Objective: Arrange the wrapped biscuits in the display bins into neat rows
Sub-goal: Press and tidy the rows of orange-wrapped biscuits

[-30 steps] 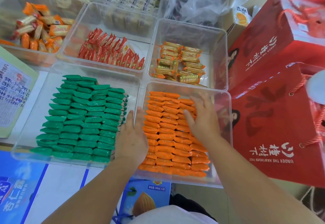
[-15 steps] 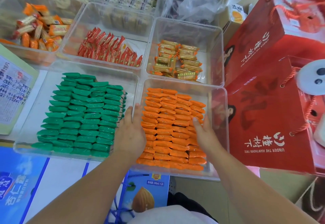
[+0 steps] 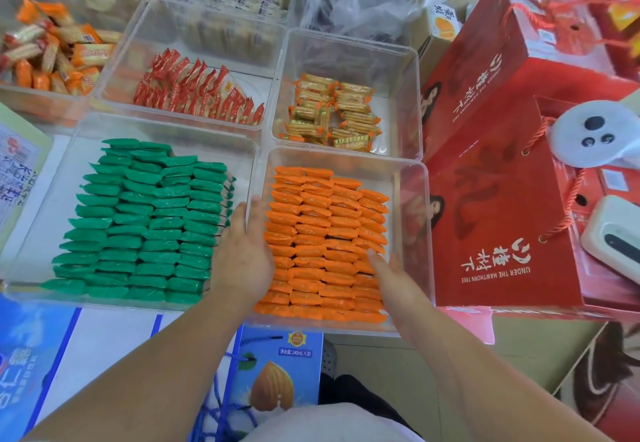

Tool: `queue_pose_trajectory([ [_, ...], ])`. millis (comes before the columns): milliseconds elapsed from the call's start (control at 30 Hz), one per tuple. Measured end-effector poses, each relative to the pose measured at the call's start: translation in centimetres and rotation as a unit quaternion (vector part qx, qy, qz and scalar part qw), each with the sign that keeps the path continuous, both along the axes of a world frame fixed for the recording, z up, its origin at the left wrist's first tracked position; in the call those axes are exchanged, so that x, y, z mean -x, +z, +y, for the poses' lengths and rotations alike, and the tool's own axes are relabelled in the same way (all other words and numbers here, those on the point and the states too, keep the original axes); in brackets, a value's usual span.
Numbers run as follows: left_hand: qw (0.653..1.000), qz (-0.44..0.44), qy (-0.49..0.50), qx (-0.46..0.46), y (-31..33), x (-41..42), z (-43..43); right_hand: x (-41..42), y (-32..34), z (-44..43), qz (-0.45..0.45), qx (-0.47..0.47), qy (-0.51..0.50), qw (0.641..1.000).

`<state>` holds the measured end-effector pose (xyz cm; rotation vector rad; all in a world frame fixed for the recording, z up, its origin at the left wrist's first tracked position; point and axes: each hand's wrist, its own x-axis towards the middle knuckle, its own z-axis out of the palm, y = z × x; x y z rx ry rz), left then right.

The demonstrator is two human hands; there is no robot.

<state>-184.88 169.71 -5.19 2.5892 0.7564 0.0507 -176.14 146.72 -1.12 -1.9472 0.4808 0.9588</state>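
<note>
Orange wrapped biscuits (image 3: 322,240) lie in several close rows inside a clear bin (image 3: 412,233) at the near middle. My left hand (image 3: 244,258) presses flat against the left side of the orange stack, fingers straight. My right hand (image 3: 389,270) presses with straight fingers against the stack's right side, low down. Green wrapped biscuits (image 3: 145,226) fill the clear bin (image 3: 41,219) to the left in neat rows.
Behind stand clear bins of red packets (image 3: 197,93), gold-and-orange packets (image 3: 332,112) and loose orange wafers (image 3: 52,50). Red gift boxes (image 3: 502,199) crowd the right side. A blue almond-drink carton (image 3: 273,372) sits below the bins' front edge.
My right hand slid from the far right part of the orange stack toward me along its right side. My left hand stayed against the left side.
</note>
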Motion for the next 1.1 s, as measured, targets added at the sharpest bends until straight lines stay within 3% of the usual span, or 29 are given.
queue_pose_trajectory([
  [133, 1.0, -0.001, 0.002, 0.005, 0.1, -0.1, -0.1, 0.4, -0.2, 0.0, 0.01, -0.007, -0.02, 1.0],
  [367, 1.0, 0.017, -0.005, 0.019, 0.3, 0.0, 0.0, 0.5, 0.4, -0.8, 0.049, -0.029, 0.072, 0.996],
  [467, 0.999, 0.036, -0.013, -0.034, 1.2, 0.0, 0.0, 0.8, 0.8, -1.6, 0.007, 0.0, 0.109, 0.994],
  [600, 0.968, -0.036, -0.209, -0.133, 2.2, 0.4, -1.6, 0.9, 1.0, -2.0, -0.026, 0.08, 0.159, 0.984],
  [667, 0.939, -0.042, -0.323, -0.107, 2.5, 0.3, -3.9, 0.8, 1.2, -2.1, -0.012, 0.078, 0.171, 0.982],
  [767, 0.894, 0.03, -0.444, -0.056, 2.1, -0.4, -7.3, 0.7, 1.4, -2.2, -0.017, 0.066, 0.2, 0.977],
  [900, 0.852, 0.126, -0.507, -0.04, 1.8, -1.5, -8.5, 0.5, 1.1, -1.8, -0.04, 0.083, 0.251, 0.963],
  [1100, 0.835, 0.175, -0.521, -0.039, 2.6, -2.2, -8.2, -0.3, 0.2, -1.9, -0.017, 0.092, 0.283, 0.954],
])
